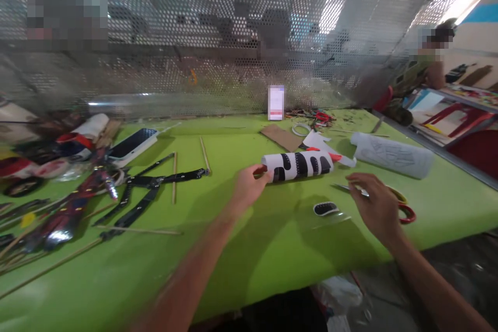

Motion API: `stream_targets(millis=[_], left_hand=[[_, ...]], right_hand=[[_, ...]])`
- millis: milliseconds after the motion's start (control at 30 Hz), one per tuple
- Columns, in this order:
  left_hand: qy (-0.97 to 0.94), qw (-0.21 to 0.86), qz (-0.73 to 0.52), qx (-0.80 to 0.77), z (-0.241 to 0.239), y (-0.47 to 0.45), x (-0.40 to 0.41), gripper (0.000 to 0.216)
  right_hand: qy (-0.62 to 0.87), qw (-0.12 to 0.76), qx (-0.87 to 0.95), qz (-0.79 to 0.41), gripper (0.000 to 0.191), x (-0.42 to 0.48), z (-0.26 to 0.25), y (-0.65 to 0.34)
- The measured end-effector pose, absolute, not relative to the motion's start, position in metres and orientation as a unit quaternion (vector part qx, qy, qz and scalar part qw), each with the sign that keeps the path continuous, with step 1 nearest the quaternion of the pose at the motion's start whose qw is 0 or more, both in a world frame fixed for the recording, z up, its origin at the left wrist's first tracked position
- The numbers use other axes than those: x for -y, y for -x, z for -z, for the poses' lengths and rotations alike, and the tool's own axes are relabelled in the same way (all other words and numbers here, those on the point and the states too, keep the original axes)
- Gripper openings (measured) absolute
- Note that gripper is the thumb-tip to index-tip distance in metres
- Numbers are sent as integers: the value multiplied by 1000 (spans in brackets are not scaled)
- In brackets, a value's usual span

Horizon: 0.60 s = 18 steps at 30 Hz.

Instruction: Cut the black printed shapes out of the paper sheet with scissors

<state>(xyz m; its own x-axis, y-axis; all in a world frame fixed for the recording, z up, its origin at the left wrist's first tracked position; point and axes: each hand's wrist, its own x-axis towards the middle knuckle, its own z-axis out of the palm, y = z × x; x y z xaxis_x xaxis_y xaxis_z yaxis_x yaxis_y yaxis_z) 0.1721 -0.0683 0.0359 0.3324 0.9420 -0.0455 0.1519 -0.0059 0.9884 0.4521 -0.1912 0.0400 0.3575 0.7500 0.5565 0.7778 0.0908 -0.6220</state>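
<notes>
Zebra-striped paper roll lies on its side near the middle of the green table, its long axis running left to right. My left hand reaches its left end, and my fingers pinch the rim there, so I am grasping the roll at that end. A red-handled tool pokes out from behind the roll's right end, though the blur keeps me from telling what kind it is.

A second paper roll, white with pencil line drawings, lies further right, apart from the striped one. A brown cardboard piece sits behind them, near a small upright card against the perforated metal screen.

Black straps and thin wooden sticks spread across the left of the table, well apart from my hands.

My right hand hovers over scissors with yellow and red handles; my fingers curl loosely and I cannot tell whether they grip the blades. A small black-and-white cut-out lies just left of that hand.
</notes>
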Motion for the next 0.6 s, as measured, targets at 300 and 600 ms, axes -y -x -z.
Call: stream_targets(millis=[300,600], left_hand=[[-596,573,-418,-376,-47,-180,50,77],[-680,529,-399,-315,-118,-128,54,105]], right_hand=[[573,534,566,-258,53,92,-54,-455],[327,601,567,-459,66,100,-129,-440]])
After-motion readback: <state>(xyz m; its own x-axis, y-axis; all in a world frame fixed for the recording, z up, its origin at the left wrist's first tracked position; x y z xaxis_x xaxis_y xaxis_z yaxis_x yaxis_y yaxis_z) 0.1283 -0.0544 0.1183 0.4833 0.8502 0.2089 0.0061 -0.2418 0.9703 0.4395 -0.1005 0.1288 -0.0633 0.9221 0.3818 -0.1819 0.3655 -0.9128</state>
